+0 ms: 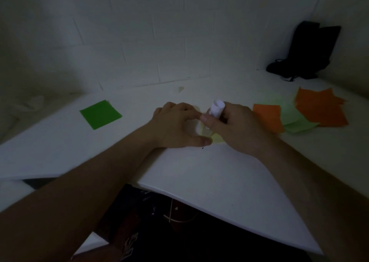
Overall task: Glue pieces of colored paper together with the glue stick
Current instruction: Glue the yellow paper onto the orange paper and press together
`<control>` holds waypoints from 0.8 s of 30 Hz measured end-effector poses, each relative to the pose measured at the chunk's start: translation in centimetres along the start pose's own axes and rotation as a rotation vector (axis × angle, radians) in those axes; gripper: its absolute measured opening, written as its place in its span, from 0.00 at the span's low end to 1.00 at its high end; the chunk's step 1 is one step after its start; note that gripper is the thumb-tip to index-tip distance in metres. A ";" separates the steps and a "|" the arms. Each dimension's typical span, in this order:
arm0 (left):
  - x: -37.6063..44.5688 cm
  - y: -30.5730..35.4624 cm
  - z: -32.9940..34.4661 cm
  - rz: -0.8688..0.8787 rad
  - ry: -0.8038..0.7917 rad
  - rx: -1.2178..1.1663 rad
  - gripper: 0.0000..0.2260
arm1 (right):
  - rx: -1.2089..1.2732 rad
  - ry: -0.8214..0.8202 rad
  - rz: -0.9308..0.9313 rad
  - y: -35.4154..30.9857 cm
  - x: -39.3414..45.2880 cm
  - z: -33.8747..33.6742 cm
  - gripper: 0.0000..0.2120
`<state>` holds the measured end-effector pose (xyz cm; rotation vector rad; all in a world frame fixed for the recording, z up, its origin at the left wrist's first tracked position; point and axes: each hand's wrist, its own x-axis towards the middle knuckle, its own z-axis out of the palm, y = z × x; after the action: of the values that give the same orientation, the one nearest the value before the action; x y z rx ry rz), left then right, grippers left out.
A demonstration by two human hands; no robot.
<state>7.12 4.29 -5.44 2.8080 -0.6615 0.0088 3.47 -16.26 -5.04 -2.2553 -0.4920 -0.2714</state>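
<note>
Head view, dim light. A white table (219, 182) meets a white tiled wall (139, 42); both bare forearms reach in from the lower edge and the two hands meet near the middle of the surface.

Right hand (237, 130) — fingers curled and clamped around the glue stick (216, 108), a white tube held nearly upright and tilted slightly left. Its upper end stands clear above the fist; its lower end points down at the paper beneath, and the thumb lies across the tube's front. Whether the tip touches the paper cannot be told, since the hands hide it.

Left hand (177, 126) — laid palm-down on the table with fingers spread and flat, gripping nothing. Its fingertips press on the pale yellow paper (217, 138), which lies flat on the table between and under both hands; only a small corner shows beside the left thumb.

Other sheets: a bright green square (100, 114) lies alone on the table, well apart to the left. To the right, just beside the right hand, a loose pile overlaps — orange sheets (319, 108) above and below light green sheets (293, 118).

A black bag (307, 52) leans in the far right corner against the wall.
</note>
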 end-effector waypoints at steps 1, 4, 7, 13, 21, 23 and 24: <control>0.0 0.0 -0.2 -0.006 -0.025 -0.008 0.37 | -0.011 -0.014 -0.005 0.0 0.0 0.0 0.11; 0.1 0.0 -1.0 -0.035 -0.082 -0.095 0.37 | -0.051 -0.029 -0.002 0.3 0.1 0.1 0.14; 0.2 0.1 -1.4 -0.054 -0.083 -0.170 0.30 | -0.061 -0.027 0.018 0.7 0.4 0.1 0.10; 0.2 0.0 -1.1 -0.066 -0.090 -0.149 0.30 | -0.111 0.003 -0.001 0.2 0.0 -0.1 0.11; -0.1 0.5 -1.9 -0.068 -0.123 -0.208 0.16 | -0.179 -0.020 -0.007 0.7 -0.5 -1.7 0.15; 0.0 0.4 -2.0 -0.060 -0.118 -0.217 0.16 | -0.200 0.000 -0.011 1.0 -0.6 -1.9 0.14; 0.0 0.3 -1.9 -0.056 -0.117 -0.225 0.19 | -0.211 0.009 -0.021 1.2 -0.6 -2.0 0.14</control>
<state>7.07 4.49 -3.49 2.6229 -0.5698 -0.2284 3.35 -18.61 -4.72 -2.4529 -0.5026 -0.3593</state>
